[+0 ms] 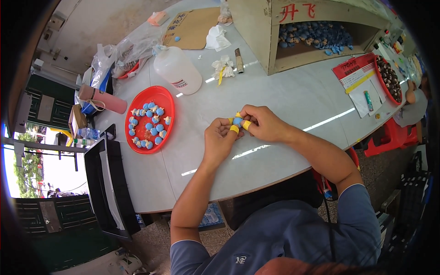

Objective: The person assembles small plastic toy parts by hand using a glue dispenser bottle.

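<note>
Both my hands meet over the grey tabletop (256,156), pinching a small blue piece with a pale top (237,121). My left hand (218,140) grips it from the left, my right hand (265,123) from the right. Yellow wraps cover several fingertips, and the fingers hide part of the piece. Left of my hands, a round red plate (172,107) holds several similar blue-and-cream pieces (154,131), lying loosely and mostly toward its sides.
A translucent white jug (178,68) and a pink bottle (110,101) lie beyond the plate. Crumpled tissue (222,68) and a worn stick (239,61) are farther back. A box-like cabinet (272,59) contains many blue pieces (316,36). Papers (362,89) and a red bowl (382,81) sit right.
</note>
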{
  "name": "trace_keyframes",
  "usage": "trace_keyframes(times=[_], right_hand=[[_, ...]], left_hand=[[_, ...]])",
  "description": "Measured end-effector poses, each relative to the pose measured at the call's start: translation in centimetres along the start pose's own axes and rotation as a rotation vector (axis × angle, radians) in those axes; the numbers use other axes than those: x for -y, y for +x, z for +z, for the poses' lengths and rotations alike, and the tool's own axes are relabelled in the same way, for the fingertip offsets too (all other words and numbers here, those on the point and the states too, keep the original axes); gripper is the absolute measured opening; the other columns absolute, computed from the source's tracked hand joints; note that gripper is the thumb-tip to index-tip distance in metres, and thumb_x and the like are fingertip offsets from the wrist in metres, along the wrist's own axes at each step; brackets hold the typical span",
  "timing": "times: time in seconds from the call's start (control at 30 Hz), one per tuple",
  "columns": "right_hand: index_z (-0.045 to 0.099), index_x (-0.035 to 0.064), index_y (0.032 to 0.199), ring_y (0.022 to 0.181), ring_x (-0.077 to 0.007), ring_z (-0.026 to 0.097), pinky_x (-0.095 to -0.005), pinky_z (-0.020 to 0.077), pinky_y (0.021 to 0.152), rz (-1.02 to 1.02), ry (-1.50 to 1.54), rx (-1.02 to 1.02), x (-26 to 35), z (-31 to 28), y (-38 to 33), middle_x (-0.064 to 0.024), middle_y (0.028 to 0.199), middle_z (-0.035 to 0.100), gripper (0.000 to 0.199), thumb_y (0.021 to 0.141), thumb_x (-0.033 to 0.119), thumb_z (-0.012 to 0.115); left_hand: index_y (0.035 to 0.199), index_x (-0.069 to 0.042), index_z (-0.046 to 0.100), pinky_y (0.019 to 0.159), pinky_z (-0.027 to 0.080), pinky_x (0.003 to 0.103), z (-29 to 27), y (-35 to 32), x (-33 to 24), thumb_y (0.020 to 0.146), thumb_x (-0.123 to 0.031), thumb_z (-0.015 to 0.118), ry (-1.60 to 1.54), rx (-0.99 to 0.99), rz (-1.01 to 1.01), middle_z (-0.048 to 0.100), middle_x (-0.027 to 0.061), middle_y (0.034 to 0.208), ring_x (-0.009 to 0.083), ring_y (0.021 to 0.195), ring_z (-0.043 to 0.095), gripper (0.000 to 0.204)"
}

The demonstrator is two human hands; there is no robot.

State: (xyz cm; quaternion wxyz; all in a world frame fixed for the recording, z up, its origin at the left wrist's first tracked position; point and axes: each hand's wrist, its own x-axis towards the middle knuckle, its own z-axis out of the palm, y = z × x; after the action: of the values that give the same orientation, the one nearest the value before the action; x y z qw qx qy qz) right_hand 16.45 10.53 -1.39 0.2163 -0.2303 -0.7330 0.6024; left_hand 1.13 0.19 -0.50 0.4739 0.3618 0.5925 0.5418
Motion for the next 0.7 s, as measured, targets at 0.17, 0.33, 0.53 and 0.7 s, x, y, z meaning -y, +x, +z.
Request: trace_keyframes(times=[0.17, 0.33, 0.53, 0.7], right_hand=[[0.057, -0.0043, 0.100, 0.072, -0.0115, 0.058, -0.0272, 0.0474, 0.065, 0.020, 0.024, -0.012, -0.01, 0.08, 0.03, -0.0103, 0.081, 0.065, 0.016, 0.085, -0.004, 0.056], [0.058, -0.0045, 0.100, 0.073, -0.0112, 0.058, -0.0270, 0.0478, 0.066, 0.019, 0.024, -0.013, 0.05, 0.05, 0.10, -0.0104, 0.082, 0.064, 0.016, 0.084, -0.004, 0.056], [0.058, -0.0049, 0.100, 0.073, -0.0112, 0.059, -0.0264, 0.0480, 0.066, 0.021, 0.039, -0.014, 0.04, -0.01, 0.09, -0.0101, 0.082, 0.064, 0.015, 0.085, -0.004, 0.056], [0.058, -0.0046, 0.099, 0.074, -0.0109, 0.059, -0.0261, 0.0479, 0.066, 0.023, 0.064, -0.008, 0.03, 0.01, 0.09, -0.0095, 0.083, 0.064, 0.014, 0.085, -0.004, 0.056]], left_hand=[[0.106, 0.013, 0.052, 0.076, 0.057, 0.027, 0.12, -0.09, -0.05, 0.091, 0.003, 0.055, -0.015, 0.000, -0.008, 0.065, 0.0181, 0.098, 0.0186, 0.083, 0.068, 0.018], [0.106, 0.013, 0.052, 0.076, 0.057, 0.027, 0.07, -0.11, 0.18, 0.091, 0.002, 0.056, -0.009, 0.005, 0.028, 0.065, 0.0179, 0.098, 0.0182, 0.083, 0.068, 0.019], [0.106, 0.013, 0.052, 0.075, 0.057, 0.027, 0.01, -0.03, 0.16, 0.091, 0.002, 0.056, -0.011, 0.000, -0.002, 0.065, 0.0175, 0.097, 0.0181, 0.083, 0.068, 0.019], [0.107, 0.013, 0.052, 0.075, 0.057, 0.027, 0.10, -0.09, 0.05, 0.091, 0.002, 0.056, -0.007, -0.008, 0.001, 0.065, 0.0174, 0.097, 0.0181, 0.082, 0.068, 0.019]])
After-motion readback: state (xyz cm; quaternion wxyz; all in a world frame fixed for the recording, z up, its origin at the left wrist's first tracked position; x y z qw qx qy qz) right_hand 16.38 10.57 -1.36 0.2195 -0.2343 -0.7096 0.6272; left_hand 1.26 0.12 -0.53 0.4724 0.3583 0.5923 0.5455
